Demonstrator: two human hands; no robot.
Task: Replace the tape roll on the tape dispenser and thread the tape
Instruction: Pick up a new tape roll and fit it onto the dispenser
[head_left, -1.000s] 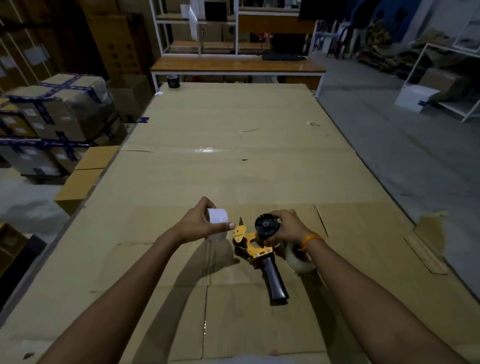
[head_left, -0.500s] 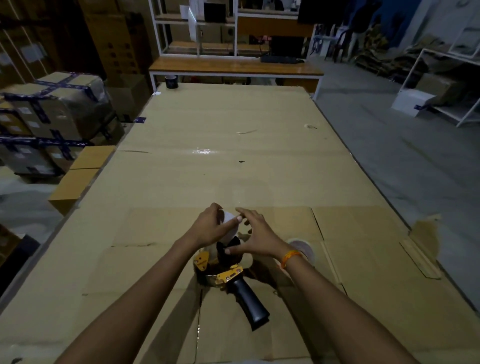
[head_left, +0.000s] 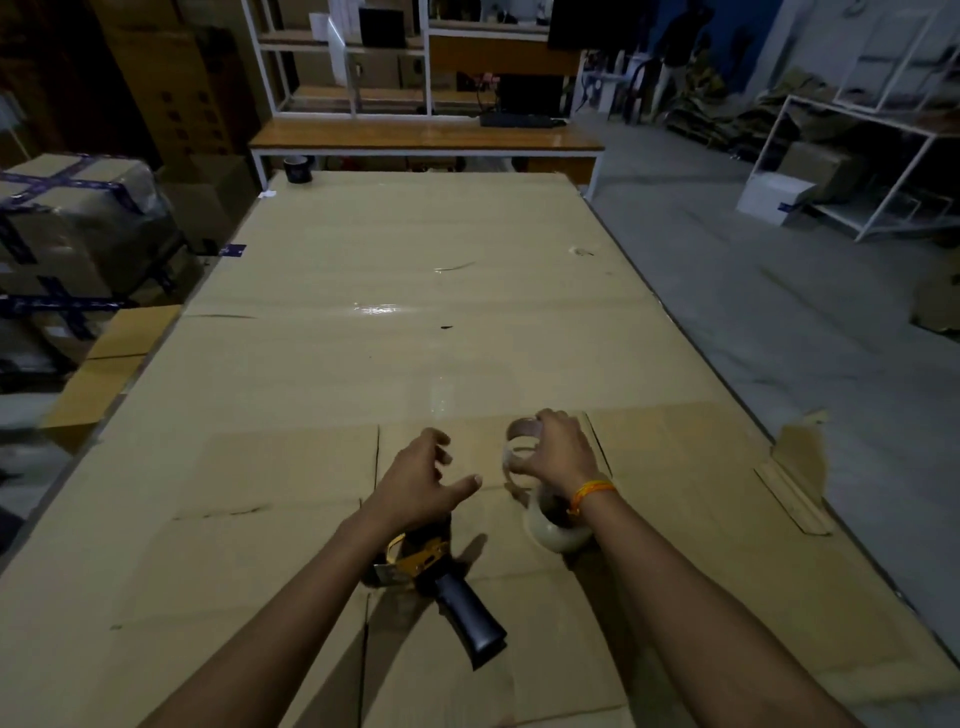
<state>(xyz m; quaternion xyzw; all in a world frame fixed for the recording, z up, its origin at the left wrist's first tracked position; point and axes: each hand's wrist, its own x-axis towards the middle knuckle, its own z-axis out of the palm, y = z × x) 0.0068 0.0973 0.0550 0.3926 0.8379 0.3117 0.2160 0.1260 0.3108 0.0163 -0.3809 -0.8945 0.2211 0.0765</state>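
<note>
Left hand (head_left: 423, 480): palm down, fingers spread wide, holding nothing; it hangs over the front end of the dispenser.
Right hand (head_left: 558, 452): fingers curled over a thin ring (head_left: 519, 441), gripping it from above; an orange band (head_left: 592, 491) sits on the wrist.
Ring: just right of the left thumb tip, apart from it; whether it is an empty core or tape I cannot tell.
Dispenser (head_left: 426, 561): on the cardboard (head_left: 467, 312), under the left wrist, yellow frame, black handle (head_left: 470, 616) pointing toward the person.
Roll (head_left: 553, 527): pale tape roll on the cardboard, under the right wrist, behind the right fingers.
</note>
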